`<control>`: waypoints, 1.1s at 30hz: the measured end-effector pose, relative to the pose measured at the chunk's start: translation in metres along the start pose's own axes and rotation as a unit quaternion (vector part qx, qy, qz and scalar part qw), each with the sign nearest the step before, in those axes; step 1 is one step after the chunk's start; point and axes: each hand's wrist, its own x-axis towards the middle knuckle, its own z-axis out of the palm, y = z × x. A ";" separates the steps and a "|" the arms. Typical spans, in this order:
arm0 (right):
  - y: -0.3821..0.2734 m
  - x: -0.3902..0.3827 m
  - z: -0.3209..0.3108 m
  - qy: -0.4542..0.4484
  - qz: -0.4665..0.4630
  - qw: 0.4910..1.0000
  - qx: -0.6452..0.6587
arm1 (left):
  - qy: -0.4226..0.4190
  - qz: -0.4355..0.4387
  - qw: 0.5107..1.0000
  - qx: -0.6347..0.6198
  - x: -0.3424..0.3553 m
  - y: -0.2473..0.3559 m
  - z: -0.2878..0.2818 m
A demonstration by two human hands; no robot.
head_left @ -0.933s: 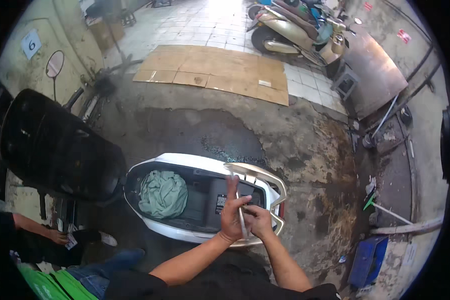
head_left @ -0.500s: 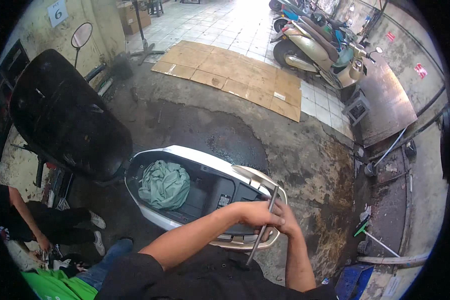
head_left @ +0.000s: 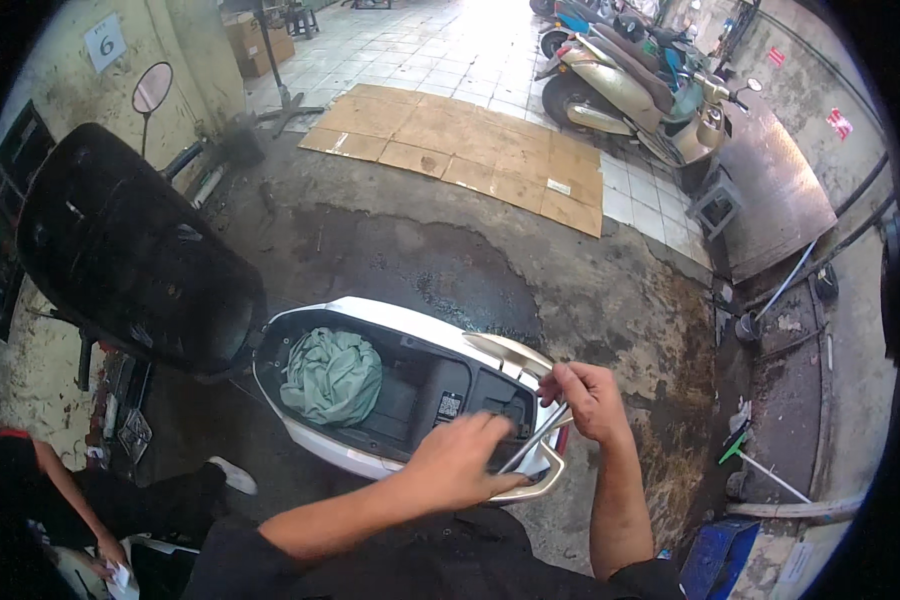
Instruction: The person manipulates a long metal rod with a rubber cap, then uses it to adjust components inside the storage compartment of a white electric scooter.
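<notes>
A slim grey metal rod slants over the tail end of a white scooter body. My right hand is closed on its upper end. My left hand is at the rod's lower end, thumb and fingers spread apart, slightly blurred. Both hands are above the gold grab rail at the scooter's tail. The black seat stands tipped up, leaving the storage well uncovered. A crumpled pale green cloth lies in the well.
Another person's hand holds something white at lower left. Flattened cardboard covers the floor ahead. Parked scooters and a grey stool stand at far right. A squeegee and blue container are at the right wall.
My hands have moved apart. My left hand has let go of the rod and shifted left; my right hand now holds it, raised slightly. At lower left, the green-clothed person has left view.
</notes>
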 end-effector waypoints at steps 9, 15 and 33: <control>-0.007 -0.072 0.030 0.013 0.075 0.993 -0.092 | -0.090 -0.154 0.981 -0.081 0.020 -0.069 -0.045; -0.014 -0.097 0.082 -0.239 0.132 0.962 -0.010 | -0.057 -0.141 0.801 -0.579 0.049 -0.044 -0.009; 0.026 -0.022 0.022 0.110 -0.017 0.989 0.097 | 0.006 0.489 0.872 -0.006 0.014 -0.004 0.054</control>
